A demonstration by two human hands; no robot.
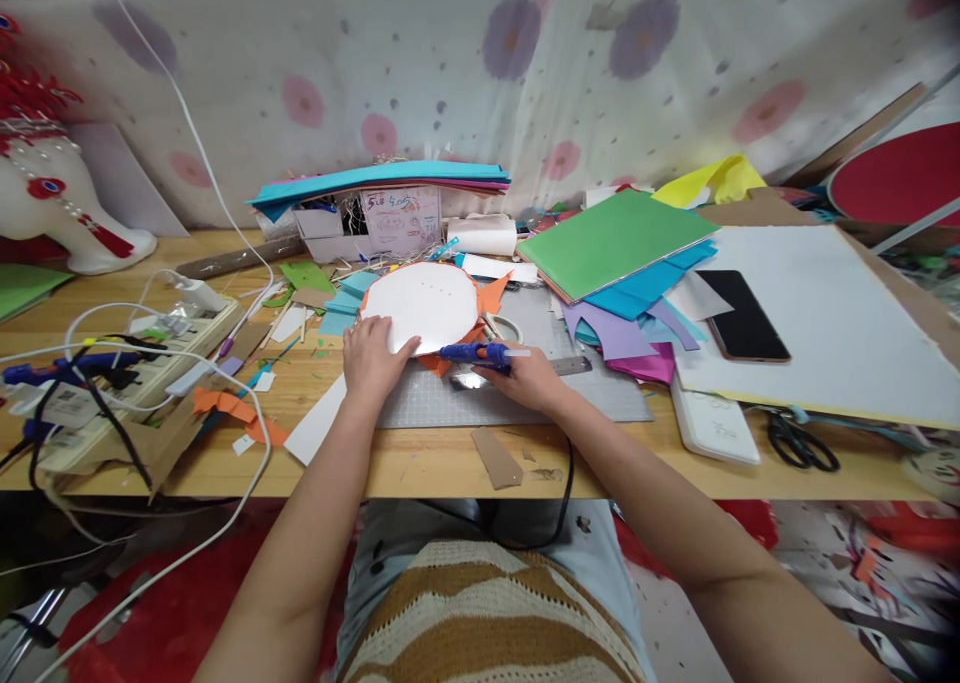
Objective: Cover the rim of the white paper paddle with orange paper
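Observation:
A white rounded disc (421,306) with orange foam pieces (491,293) round its edge lies on a grey cutting mat (517,403). My left hand (371,355) is closed on its near left rim, the thumb stretched along the front edge. In my right hand (531,375) is a blue glue gun (480,354), its nozzle pointing left at the disc's near edge. A clear glue stick sticks out of the gun's back. The gun's black cord hangs over the table edge. A roll of tape (504,329) and a metal ruler (571,365) lie close by.
Coloured sheets under a green board (619,243) are piled at right, near a black phone (742,315), a white power bank (714,425) and scissors (802,443). A power strip (142,383) with tangled cables and another blue glue gun (67,368) fills the left.

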